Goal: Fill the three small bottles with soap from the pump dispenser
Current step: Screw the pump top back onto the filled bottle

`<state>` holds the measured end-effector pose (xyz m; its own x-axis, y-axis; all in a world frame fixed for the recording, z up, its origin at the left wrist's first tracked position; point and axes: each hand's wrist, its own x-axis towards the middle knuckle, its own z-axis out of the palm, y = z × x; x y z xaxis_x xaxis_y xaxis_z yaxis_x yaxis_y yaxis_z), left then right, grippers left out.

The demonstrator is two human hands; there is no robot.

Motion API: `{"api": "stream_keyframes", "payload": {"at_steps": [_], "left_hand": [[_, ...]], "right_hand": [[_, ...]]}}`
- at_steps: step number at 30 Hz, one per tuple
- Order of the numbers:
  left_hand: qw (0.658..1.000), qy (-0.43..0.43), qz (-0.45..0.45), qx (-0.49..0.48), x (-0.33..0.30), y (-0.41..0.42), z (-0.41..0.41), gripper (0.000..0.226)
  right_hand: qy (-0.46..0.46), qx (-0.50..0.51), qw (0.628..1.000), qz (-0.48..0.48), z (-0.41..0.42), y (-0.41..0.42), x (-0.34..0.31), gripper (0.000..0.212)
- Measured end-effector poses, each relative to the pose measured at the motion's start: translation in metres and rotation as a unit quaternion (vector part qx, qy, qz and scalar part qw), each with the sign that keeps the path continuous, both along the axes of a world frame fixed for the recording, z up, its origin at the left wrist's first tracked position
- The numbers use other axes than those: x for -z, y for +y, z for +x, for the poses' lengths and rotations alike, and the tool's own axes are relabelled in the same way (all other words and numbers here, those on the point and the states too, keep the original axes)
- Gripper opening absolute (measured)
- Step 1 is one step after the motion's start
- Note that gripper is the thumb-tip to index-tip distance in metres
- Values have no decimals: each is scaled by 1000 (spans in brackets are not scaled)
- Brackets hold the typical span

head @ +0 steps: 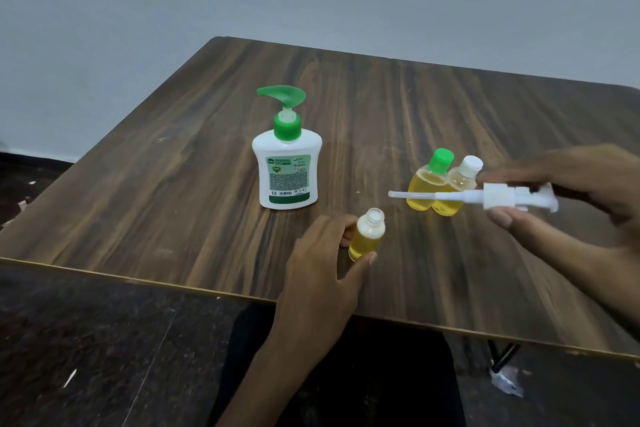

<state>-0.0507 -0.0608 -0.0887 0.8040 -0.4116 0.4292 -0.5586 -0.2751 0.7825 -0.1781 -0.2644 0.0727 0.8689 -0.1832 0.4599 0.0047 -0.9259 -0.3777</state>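
Observation:
A white soap dispenser (286, 172) with a green pump head stands upright near the table's middle. My left hand (323, 258) grips a small uncapped bottle (367, 234) of yellow soap standing on the table. My right hand (568, 191) holds a white spray-pump top (498, 198) level, its thin tube pointing left above the table. Behind the tube stand two small bottles of yellow soap side by side, one with a green cap (428, 180), one with a white cap (457, 184).
The dark wooden table (173, 184) has its near edge running across the lower frame, with dark floor below. A grey wall rises behind. A table leg and a scrap of plastic (505, 381) lie at the lower right.

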Motion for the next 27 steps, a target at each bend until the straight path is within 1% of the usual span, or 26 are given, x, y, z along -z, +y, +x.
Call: {"api": "stream_keyframes", "payload": {"at_steps": [5, 9, 14, 18, 22, 24, 25, 27], "left_hand": [[1000, 6, -4, 11, -1, 1, 0, 37], [1000, 5, -9, 15, 0, 1, 1, 36], [1000, 6, -14, 16, 3, 0, 2, 36], [1000, 5, -14, 14, 4, -2, 2, 36], [1000, 4, -17, 9, 3, -3, 1, 36], [1000, 0, -20, 8, 4, -2, 1, 36], [1000, -5, -23, 9, 5, -2, 2, 37], [999, -12, -30, 11, 5, -2, 2, 38]], "right_hand": [[36, -33, 998, -51, 17, 12, -17, 28], [46, -38, 994, -90, 23, 21, -20, 32], [74, -44, 990, -116, 28, 27, -23, 18], [112, -42, 977, -174, 38, 39, -31, 17], [169, -88, 959, -209, 57, 59, -38, 18], [196, -91, 947, -239, 68, 67, -33, 19], [201, -90, 944, -247, 73, 68, -28, 16], [192, -117, 944, -240, 83, 68, -17, 21]]}}
